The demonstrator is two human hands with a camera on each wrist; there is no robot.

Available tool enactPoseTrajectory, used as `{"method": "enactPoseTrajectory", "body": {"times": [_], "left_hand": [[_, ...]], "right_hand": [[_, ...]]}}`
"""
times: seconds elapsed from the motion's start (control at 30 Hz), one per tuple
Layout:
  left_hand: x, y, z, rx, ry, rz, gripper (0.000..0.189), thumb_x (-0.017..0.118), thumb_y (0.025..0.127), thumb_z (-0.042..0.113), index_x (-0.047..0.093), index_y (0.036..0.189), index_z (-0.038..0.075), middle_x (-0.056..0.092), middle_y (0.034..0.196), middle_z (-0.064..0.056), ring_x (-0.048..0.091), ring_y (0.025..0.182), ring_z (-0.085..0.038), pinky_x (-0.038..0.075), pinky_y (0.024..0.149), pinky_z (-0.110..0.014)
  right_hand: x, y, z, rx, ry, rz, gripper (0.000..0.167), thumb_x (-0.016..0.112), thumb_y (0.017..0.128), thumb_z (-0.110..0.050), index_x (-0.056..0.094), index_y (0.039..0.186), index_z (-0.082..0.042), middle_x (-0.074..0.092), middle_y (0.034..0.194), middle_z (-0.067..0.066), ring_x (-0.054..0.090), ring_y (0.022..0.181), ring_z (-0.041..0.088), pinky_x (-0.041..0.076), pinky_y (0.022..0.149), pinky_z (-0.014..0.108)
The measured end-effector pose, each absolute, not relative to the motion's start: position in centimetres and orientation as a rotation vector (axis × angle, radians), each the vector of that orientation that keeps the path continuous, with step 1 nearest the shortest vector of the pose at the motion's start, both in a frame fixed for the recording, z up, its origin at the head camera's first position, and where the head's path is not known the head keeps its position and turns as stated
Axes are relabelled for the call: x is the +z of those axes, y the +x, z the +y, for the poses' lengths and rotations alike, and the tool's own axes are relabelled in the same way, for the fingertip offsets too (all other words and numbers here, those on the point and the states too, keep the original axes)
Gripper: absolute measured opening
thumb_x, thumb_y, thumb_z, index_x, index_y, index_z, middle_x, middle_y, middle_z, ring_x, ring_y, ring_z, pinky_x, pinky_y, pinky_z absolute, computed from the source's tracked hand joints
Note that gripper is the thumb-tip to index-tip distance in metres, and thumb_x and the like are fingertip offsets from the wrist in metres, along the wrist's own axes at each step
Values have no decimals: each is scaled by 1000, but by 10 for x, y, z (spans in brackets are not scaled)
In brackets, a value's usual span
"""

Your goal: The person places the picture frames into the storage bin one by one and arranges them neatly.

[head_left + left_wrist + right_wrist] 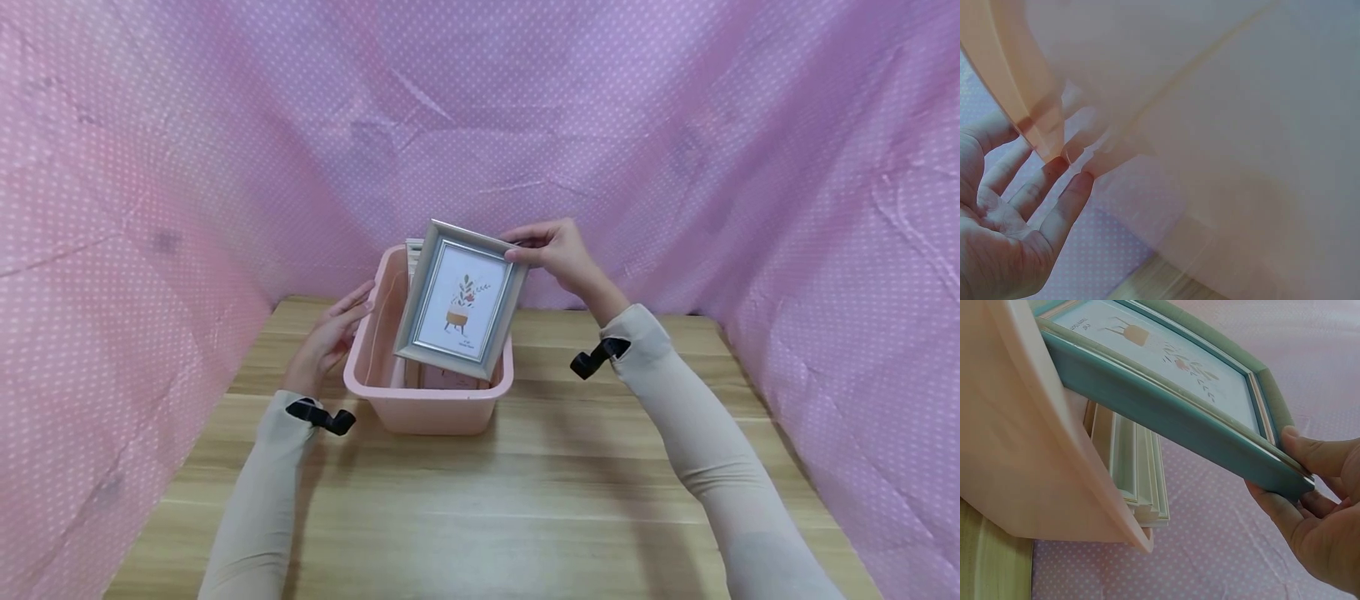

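My right hand (555,254) pinches a picture frame (461,304) at its upper right corner, thumb on the front face and fingers behind. The picture frame has a grey-blue border and a print of a plant in an orange pot on legs. It tilts over the pink plastic bin (435,417), its lower end overlapping the opening in the head view. My left hand (330,333) rests against the bin's left side; in the left wrist view its extended fingertips (1079,181) meet the glossy wall. More picture frames (1138,462) stand inside the bin, partly hidden by the held one.
The bin stands on a wooden table (600,492) towards its far edge. A pink dotted cloth (510,108) hangs behind and along both sides. Each wrist carries a black camera strap, the right one (600,358) lying over the tabletop in view.
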State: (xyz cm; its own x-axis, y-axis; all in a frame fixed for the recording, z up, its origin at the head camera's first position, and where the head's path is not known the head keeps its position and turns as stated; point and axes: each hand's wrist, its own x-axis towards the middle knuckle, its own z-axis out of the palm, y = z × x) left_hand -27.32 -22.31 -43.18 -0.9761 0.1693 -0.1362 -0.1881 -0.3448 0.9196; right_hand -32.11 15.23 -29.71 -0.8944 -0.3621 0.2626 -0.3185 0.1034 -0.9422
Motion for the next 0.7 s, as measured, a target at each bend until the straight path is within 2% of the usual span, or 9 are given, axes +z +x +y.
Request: {"method": "enactPoseTrajectory", "body": {"times": [0.13, 0.27, 0.5, 0.7], "left_hand": [[-432, -274, -223, 2433, -30, 1629, 63, 56, 106, 12, 28, 162, 16, 57, 131, 7, 71, 88, -1, 60, 72, -15], [-431, -275, -223, 2436, -24, 1635, 62, 54, 106, 11, 28, 162, 15, 62, 123, 11, 69, 81, 0, 59, 68, -13], [-431, -277, -223, 2431, -24, 1655, 63, 56, 106, 11, 28, 162, 15, 64, 118, 13, 69, 81, 0, 61, 73, -15], [-433, -277, -223, 2450, -10, 1622, 63, 55, 106, 10, 27, 162, 13, 68, 117, 13, 69, 80, 0, 58, 66, -13]], "right_hand": [[-301, -322, 149, -1894, -722, 2329, 27, 79, 84, 6, 73, 110, 11, 79, 90, 10, 75, 73, 12, 64, 67, 26], [-305, -322, 146, -1845, -749, 2340, 27, 80, 84, 4, 74, 110, 9, 79, 95, 14, 75, 75, 13, 65, 69, 27], [-309, -321, 142, -1800, -793, 2358, 28, 79, 84, 4, 73, 111, 9, 78, 97, 15, 74, 75, 12, 65, 70, 27], [-311, -320, 140, -1764, -817, 2345, 29, 79, 83, 7, 73, 111, 10, 78, 102, 17, 73, 76, 10, 64, 71, 26]]}}
